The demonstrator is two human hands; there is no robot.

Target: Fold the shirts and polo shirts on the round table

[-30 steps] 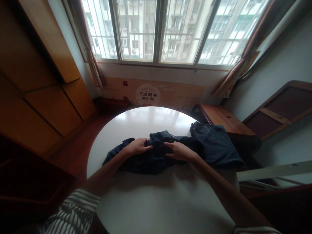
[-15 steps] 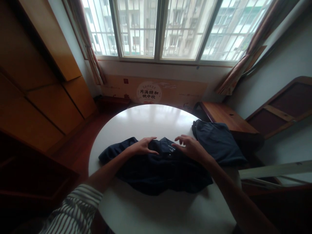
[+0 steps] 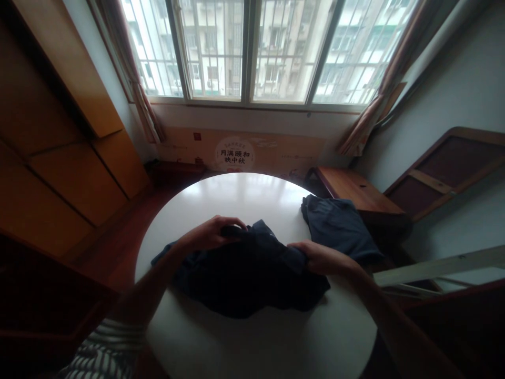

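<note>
A dark navy shirt (image 3: 252, 279) lies bunched across the round white table (image 3: 189, 200), its collar part raised toward the far side. My left hand (image 3: 215, 231) is closed on the fabric at the upper left of the shirt, fingers curled over a dark fold. On the other side, my right hand (image 3: 315, 255) pinches a stiff, collar-like piece between thumb and fingers. A folded blue garment (image 3: 341, 226) sits at the table's right edge, just beyond my right hand.
Behind the table stands a window (image 3: 244, 52) with bars and curtains. A wooden desk (image 3: 363, 189) is at the far right, and wooden cabinets (image 3: 71, 173) line the left. A pale rail (image 3: 418, 268) runs close by the table's right side.
Both hands were spread above the shirt; now they have closed on its fabric. The collar part has been lifted and the white label print is mostly hidden. The view has shifted slightly.
</note>
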